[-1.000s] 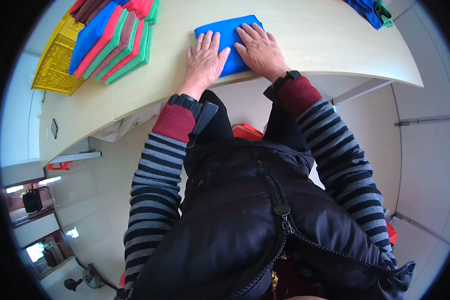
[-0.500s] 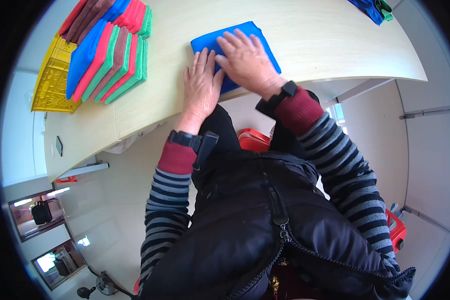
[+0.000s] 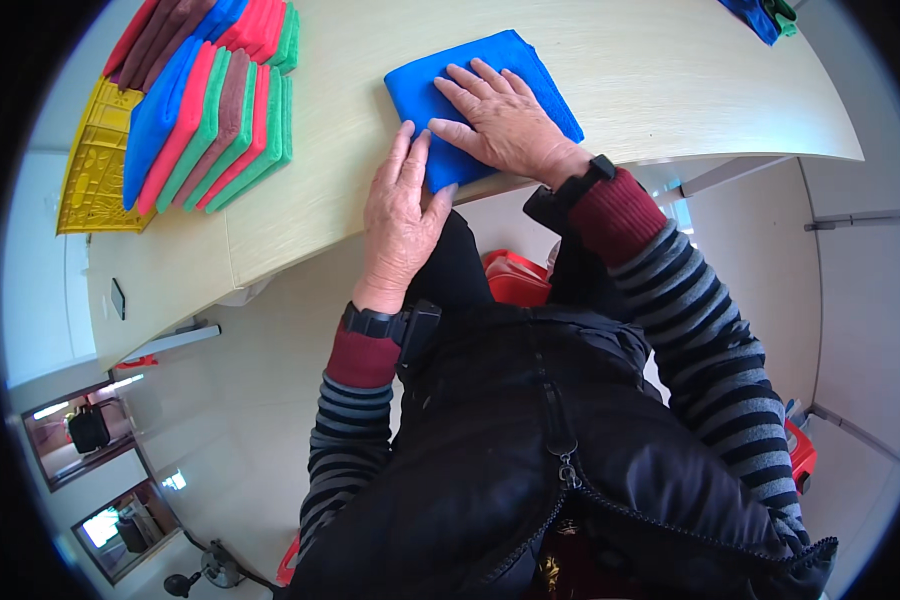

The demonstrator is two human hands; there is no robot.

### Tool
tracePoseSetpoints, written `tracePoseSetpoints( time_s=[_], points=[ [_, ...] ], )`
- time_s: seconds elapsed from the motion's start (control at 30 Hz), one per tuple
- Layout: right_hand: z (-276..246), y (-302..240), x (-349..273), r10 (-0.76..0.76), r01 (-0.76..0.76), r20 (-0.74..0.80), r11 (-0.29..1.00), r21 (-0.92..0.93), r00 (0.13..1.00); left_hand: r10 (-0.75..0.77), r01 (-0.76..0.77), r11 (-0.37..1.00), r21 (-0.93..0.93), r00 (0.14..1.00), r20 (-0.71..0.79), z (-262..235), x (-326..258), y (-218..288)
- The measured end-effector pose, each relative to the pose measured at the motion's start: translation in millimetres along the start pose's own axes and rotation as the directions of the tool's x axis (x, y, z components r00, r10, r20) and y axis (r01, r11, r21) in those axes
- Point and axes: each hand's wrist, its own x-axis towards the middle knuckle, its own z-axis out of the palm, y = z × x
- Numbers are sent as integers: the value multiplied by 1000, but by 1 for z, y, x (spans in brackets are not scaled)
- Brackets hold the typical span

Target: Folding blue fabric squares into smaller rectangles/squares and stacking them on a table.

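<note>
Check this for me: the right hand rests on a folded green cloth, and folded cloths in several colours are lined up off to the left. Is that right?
One thing is wrong: the head view shows that the folded cloth under the right hand is blue, not green. The lined-up cloths are off to the left, as you say.

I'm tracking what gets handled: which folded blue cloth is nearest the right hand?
The blue cloth lying flat under the right hand; the blue ones in the piles at left are farther off, among other colours.
</note>
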Motion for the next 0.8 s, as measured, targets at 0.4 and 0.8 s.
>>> tracePoseSetpoints(
  time_s=[0.4,0.8],
  points=[
    [-37,29,-42,-197,199,-54,979,50,979,23,9,989,146,976,-217,15,3,33],
    [-38,22,-57,-152,155,-123,988,21,981,-65,110,919,378,990,-128,10,35,54]
  ],
)
